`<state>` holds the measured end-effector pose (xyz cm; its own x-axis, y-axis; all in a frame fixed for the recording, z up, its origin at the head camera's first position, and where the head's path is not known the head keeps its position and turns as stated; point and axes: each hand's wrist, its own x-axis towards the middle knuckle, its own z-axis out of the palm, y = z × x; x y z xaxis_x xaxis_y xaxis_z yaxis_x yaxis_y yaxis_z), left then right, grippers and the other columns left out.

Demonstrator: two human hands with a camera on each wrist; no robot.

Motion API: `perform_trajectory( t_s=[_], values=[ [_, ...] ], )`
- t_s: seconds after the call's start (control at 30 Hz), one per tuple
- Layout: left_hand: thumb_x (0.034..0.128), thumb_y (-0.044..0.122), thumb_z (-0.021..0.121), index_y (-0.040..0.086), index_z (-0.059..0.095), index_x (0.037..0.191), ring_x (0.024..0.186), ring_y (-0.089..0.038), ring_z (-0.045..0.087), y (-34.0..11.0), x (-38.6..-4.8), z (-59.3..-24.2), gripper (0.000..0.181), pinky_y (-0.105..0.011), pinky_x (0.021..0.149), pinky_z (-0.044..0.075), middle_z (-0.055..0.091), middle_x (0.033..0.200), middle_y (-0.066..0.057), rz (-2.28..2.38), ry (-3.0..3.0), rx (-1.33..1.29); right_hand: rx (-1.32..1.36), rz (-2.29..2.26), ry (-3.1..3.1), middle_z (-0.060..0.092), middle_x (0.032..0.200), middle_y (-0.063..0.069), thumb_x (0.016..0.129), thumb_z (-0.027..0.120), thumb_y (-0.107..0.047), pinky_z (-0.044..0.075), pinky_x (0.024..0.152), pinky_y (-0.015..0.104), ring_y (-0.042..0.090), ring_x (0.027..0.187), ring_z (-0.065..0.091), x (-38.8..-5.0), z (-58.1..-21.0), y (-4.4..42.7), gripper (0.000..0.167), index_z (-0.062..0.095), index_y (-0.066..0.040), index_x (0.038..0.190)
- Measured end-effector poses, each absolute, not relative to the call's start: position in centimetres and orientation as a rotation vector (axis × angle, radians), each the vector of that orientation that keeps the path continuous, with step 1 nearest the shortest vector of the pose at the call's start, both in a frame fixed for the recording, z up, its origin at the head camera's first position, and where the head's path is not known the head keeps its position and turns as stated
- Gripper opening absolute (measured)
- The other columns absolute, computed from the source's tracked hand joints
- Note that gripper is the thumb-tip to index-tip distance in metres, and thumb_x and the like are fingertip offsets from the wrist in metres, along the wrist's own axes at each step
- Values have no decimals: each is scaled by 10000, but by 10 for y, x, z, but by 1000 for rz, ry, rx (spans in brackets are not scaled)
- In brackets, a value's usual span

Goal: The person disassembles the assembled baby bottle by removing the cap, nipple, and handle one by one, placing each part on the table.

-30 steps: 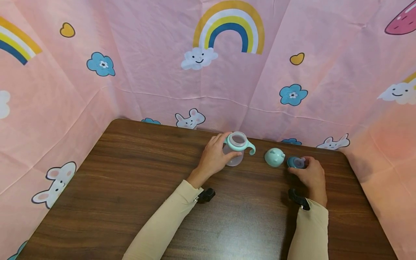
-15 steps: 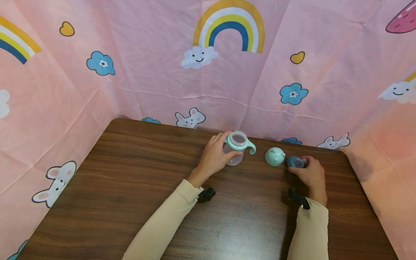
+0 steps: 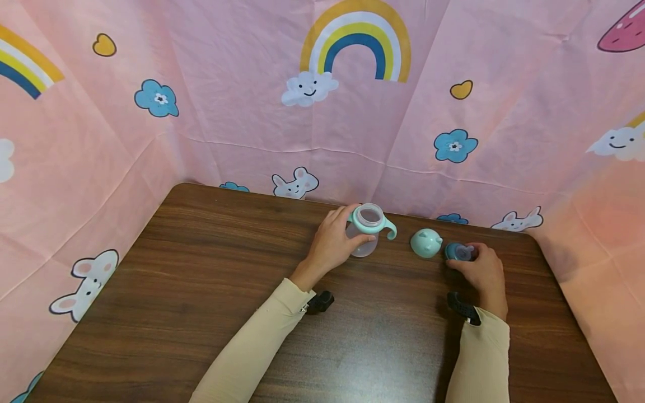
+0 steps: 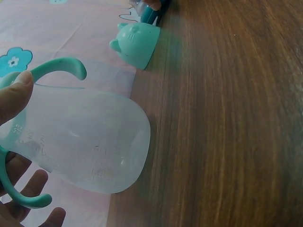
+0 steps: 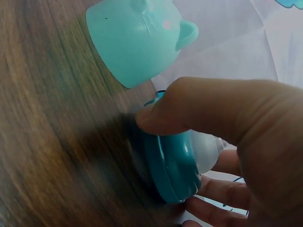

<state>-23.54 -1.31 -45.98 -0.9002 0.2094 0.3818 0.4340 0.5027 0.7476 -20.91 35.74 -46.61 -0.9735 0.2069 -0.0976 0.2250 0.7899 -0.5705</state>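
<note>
My left hand [image 3: 330,239] grips a clear baby bottle [image 4: 90,137] near its neck. The bottle stands upright on the table with its mouth uncovered, and a mint collar with two curved handles [image 4: 59,67] rings its neck. Over on the right, my right hand [image 3: 481,270] pinches a teal screw ring [image 5: 173,163] with a clear nipple [image 5: 204,150], thumb on one side and fingers on the other. The ring is down at the table. Between the two hands sits a mint dome cap [image 3: 426,243] with small animal ears, touched by neither.
The brown wood table [image 3: 211,268] reaches under both arms. Behind it and at both sides hangs a pink printed cloth [image 3: 242,101], close to the bottle and cap at the back edge. Black wrist cameras [image 3: 320,302] sit at the sleeves.
</note>
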Motion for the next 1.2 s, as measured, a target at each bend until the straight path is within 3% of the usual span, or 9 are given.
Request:
perform_trajectory(
  t_s=[0.67, 1.2],
  values=[
    [888, 354, 952, 77, 604, 1527, 1270, -308, 622, -14, -235, -459, 779, -516, 1046, 539, 692, 1392, -101, -1341, -2508, -556, 368, -1048, 2900, 518, 1493, 403, 999, 789, -292, 407, 1138, 680, 552, 1340, 507, -208, -462, 357, 752, 462, 129, 1530],
    [879, 354, 961, 85, 619, 1515, 1250, -295, 626, -13, -236, -460, 771, -498, 1026, 546, 699, 1376, -83, -1334, -2495, -550, 240, -1082, 3124, 532, 1504, 364, 975, 813, -263, 423, 1110, 714, 557, 1375, 494, -201, -426, 337, 729, 510, 96, 1532]
  ],
)
